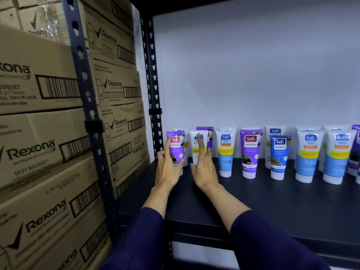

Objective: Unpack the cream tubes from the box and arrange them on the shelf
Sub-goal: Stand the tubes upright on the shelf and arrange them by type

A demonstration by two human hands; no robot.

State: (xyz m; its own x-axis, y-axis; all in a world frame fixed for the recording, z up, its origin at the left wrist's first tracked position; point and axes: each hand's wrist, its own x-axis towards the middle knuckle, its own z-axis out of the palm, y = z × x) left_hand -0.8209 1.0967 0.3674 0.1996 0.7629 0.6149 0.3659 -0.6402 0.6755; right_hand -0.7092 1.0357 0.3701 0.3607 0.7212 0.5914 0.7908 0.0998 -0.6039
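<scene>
Hands, head view: left hand [168, 168] has its fingers spread and nearly straight against the purple tube [175, 151], thumb at the tube's right edge near the base; whether the thumb truly pinches cannot be told, so it reads as steadying, not gripping. Right hand [203, 168] is flat and released, fingers straight, its long finger laid up the face of the white and yellow tube [197, 148] just beside the purple one.

Stock, same view: both tubes stand cap-down at the left end of the front row on the dark shelf [253, 201]. To the right of the right hand the row runs on: a blue and yellow tube [226, 152], a second purple tube [251, 152], a blue tube [279, 156], then more at the far right. A back row stands behind, partly hidden.

Step in hand, judged: squaring the two end tubes into line. Done well, it wants light pressure low on each tube, near the cap, since these stand on narrow bases and would tip into the back row if pushed high. Labels should face forward, gaps match the neighbours.

Surroundings: stacked cardboard cartons [44, 152] left of the left hand, beyond the shelf upright [153, 94]. The box being unpacked is not in view.
</scene>
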